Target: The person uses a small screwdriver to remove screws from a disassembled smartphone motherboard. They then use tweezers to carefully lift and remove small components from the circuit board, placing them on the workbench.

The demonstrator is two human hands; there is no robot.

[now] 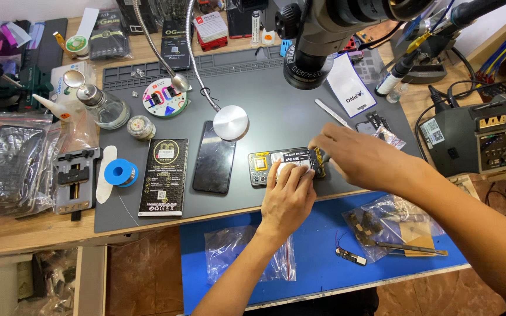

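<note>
An opened phone body [288,162], dark with a yellow-trimmed part at its left end, lies lengthwise on the grey work mat [276,105] near the mat's front edge, right of centre. The left hand [288,196] rests on its middle with fingers curled together and pressed down on it, hiding much of the casing; whether they pinch anything small cannot be told. The right hand [358,158] comes in from the right, fingertips drawn together at the body's right end; what they grip, if anything, is hidden.

Just left lies a dark phone screen [215,158], then a black flat packet [163,177] and a blue spool [120,172]. A microscope head [317,35] overhangs the mat's back edge, its top cut off. White tweezers [332,113] lie behind the right hand. On the blue board [317,234] at the bench front sit clear bags [241,251] of small parts, too small to identify.
</note>
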